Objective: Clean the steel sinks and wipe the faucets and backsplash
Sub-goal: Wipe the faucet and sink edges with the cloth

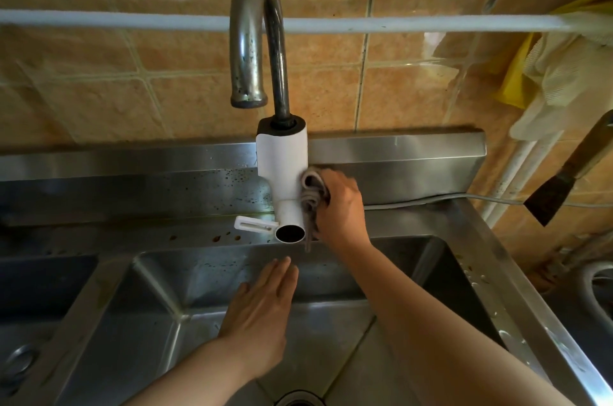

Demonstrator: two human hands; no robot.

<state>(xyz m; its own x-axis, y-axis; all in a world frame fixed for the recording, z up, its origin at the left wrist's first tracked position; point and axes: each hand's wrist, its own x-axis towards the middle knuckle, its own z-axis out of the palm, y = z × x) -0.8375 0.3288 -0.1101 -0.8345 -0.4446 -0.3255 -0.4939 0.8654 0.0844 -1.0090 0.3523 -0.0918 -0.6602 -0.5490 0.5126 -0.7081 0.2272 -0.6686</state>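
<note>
Pressing a grey cloth (311,203) against the right side of the white faucet body (282,160), your right hand (341,206) was closed around that cloth, working the housing just above its short outlet tube. Your left hand (262,306) was flat and open, fingers together, holding nothing, hovering over the right sink (464,276); whether it touched the steel, you couldn't tell from this angle. So you were on the faucet step, low down on the body. The curved spout (252,40) above looked dull and speckled, so by my read it was not yet wiped. Brown spots and drips sat on the ledge (199,236) left of the faucet, and dark specks dotted the steel backsplash (166,186) behind it, so that stretch looked undone too. The right sink showed smears on its back wall. The left sink (49,289) was mostly out of view. Plenty left, I'd say.
</note>
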